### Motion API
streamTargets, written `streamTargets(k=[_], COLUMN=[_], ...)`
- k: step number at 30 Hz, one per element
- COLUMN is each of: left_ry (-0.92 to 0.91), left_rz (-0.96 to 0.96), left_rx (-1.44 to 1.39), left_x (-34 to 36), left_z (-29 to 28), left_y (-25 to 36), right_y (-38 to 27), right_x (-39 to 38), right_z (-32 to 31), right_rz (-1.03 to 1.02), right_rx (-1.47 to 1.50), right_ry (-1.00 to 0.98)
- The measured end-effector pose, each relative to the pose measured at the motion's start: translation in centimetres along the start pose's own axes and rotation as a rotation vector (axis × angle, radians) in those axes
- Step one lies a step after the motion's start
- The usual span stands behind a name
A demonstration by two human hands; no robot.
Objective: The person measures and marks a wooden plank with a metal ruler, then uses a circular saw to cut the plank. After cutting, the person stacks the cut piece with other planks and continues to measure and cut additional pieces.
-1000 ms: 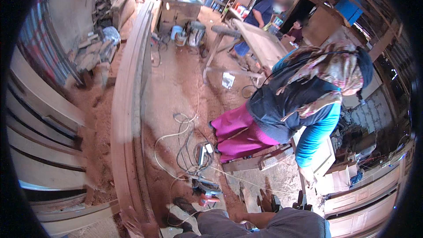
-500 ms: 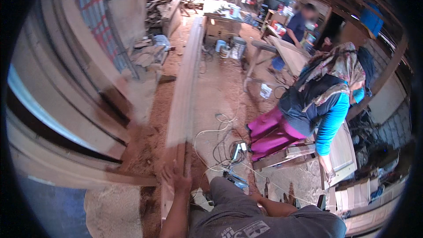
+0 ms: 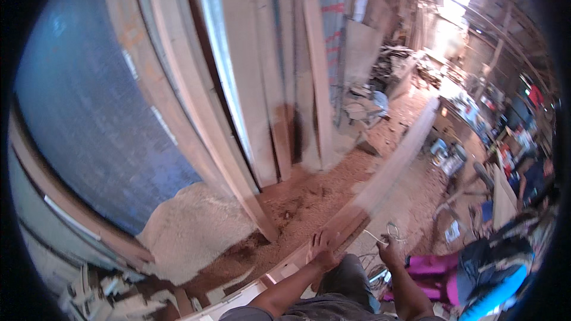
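A long wooden plank runs from my body toward the far right. My left hand lies on its near end with the fingers spread. To the right of the plank, my right hand is raised with its fingers closed around a pale electric cord. A small loop of the cord shows just above the fingers. Below the right hand, part of a blue and white object shows on the floor, mostly covered by my arm and leg.
Tall boards lean at the left beside a dark blue panel. Sawdust covers the floor along the plank. A co-worker in a magenta skirt bends close on my right. Buckets stand farther off; wood scraps lie lower left.
My view has swung left, bringing the blue panel and leaning boards into the middle. My right hand has come up from beside my leg to the cord. My left hand remains on the plank.
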State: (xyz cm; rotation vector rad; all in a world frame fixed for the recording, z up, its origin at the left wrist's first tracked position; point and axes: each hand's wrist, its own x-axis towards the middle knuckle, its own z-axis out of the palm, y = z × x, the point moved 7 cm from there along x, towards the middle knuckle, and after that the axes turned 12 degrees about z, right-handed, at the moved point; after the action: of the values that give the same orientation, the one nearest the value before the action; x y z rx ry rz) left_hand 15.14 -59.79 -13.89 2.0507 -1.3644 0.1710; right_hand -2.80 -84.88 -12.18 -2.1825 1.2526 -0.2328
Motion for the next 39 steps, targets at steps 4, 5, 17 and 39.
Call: streamTargets(k=[4, 5, 17, 39], left_ry=[0.03, 0.053, -0.458, -0.236], left_rz=[-0.054, -0.073, -0.841, -0.716], left_rx=[-0.046, -0.082, -0.031, 0.16], left_x=[0.6, 0.2, -4.9, -4.9], left_z=[-1.1, -0.7, -6.2, -6.5], left_y=[0.0, -0.4, -5.8, 3.2], right_y=[-12.4, -15.5, -21.9, -18.5], right_x=[9.1, 10.2, 20.0, 19.5], right_z=[0.1, 0.6, 9.4, 1.7], right_rz=[-0.549, -0.673, -0.915, -0.944], right_rx=[-0.235, -0.363, -1.11, -0.949], right_ry=[-0.042, -0.072, -0.973, -1.166])
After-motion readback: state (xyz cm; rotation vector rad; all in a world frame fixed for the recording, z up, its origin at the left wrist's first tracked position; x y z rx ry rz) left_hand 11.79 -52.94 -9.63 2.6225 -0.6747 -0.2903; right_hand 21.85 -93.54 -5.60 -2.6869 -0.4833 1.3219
